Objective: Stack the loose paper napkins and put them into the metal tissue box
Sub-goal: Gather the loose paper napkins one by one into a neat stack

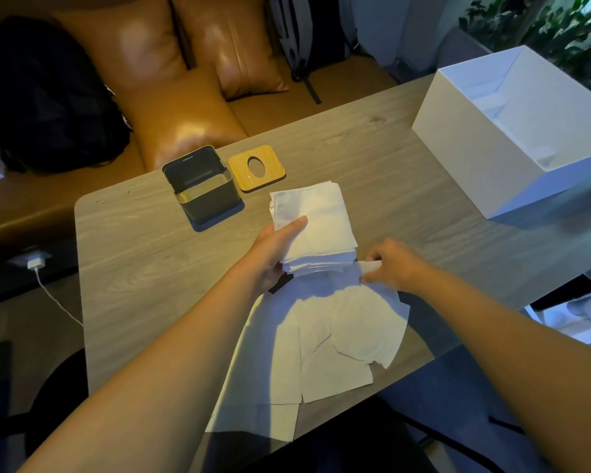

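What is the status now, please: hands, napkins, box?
Left hand holds napkin stack. Right hand pinches a loose napkin; more loose napkins on table. Metal tissue box open, empty, wooden lid beside. Path clear.

One wide-angle camera sits on the person's head, looking forward and down along both forearms. The left hand (274,249) grips a napkin stack (313,227) near the frame's centre, close below. Beyond that grip the table (133,254) recedes toward a sofa (171,107).

Lounge: leather sofa (171,107), wooden table (338,138).
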